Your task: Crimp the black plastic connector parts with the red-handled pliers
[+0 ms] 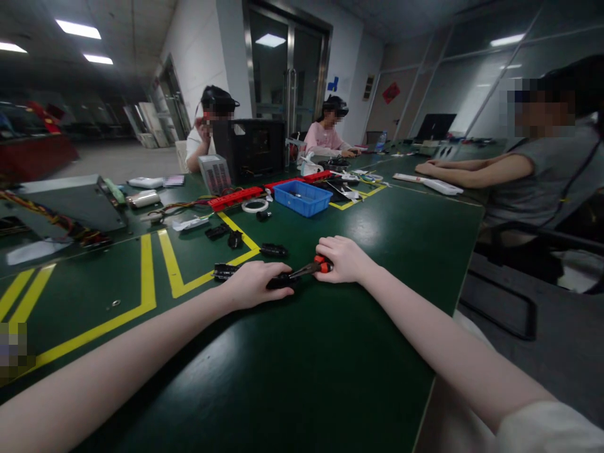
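My left hand (257, 284) is closed over a long black plastic part (225, 272) lying on the green table; one end shows past the thumb. My right hand (343, 259) grips the red and black handles of needle-nose pliers (309, 268). The pliers' jaws point left and reach the black part's end near my left thumb; whether they pinch it I cannot tell. A second black piece (274, 250) lies just beyond my hands. Several small black pieces (234, 239) rest farther left, inside a yellow tape outline.
A blue tray (302, 198) stands ahead, beside a red strip (236, 198) and a white ring (255, 206). Behind them is a black computer case (255, 148). A metal case with wires (70, 204) sits at left. Other people sit at the far side and the right.
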{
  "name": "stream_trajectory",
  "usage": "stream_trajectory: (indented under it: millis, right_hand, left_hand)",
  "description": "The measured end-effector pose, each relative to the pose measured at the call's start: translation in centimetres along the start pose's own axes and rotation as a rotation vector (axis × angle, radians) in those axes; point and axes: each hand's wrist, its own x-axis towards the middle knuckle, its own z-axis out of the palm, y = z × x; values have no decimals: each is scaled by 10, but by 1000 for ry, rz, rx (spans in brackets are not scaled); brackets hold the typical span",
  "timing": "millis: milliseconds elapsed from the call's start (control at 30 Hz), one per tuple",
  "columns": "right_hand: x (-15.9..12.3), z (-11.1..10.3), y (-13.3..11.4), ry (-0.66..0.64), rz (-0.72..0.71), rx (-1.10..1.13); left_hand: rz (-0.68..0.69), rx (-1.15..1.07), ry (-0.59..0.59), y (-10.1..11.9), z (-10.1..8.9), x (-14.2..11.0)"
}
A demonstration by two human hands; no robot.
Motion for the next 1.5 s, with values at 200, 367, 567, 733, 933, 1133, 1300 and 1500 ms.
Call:
stream_trajectory:
  millis: [200, 367, 567, 733, 933, 1133, 1300, 1500]
  right_hand:
    - [3, 1, 4, 32, -25, -17]
    - [4, -1, 4, 27, -19, -25]
    - [4, -1, 1, 23, -9, -22]
    - [6, -1, 3, 28, -27, -30]
    - [6, -7, 1, 60, -62, -37]
    - [13, -10, -19, 96, -195, -63]
    - [18, -9, -38, 68, -307, -49]
    - [20, -8, -39, -9, -275, 29]
  left_hand:
    - [21, 28, 35, 0, -2, 1]
    - [42, 23, 22, 0, -5, 1]
    - [44, 6, 8, -1, -7, 0]
    - [62, -28, 18, -2, -8, -1]
    - [53, -38, 40, 3, -11, -6]
    - [-12, 94, -26, 31, -25, -40]
    - [-115, 150, -51, 54, -24, -67]
    - [-198, 125, 44, 59, -14, -71]
